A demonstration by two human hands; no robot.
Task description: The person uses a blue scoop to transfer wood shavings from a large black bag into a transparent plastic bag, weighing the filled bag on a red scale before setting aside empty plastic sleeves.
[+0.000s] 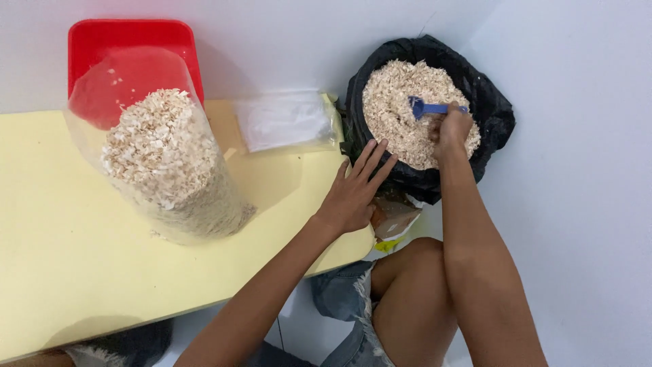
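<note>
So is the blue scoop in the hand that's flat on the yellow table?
No, the blue scoop is in the right hand over the black bag; the left hand lies flat and empty.

Looks like a corner of someone's home: plain white walls (285, 41), a pale yellow counter (61, 272), a black bag of wood shavings (397, 112) on the floor.
</note>
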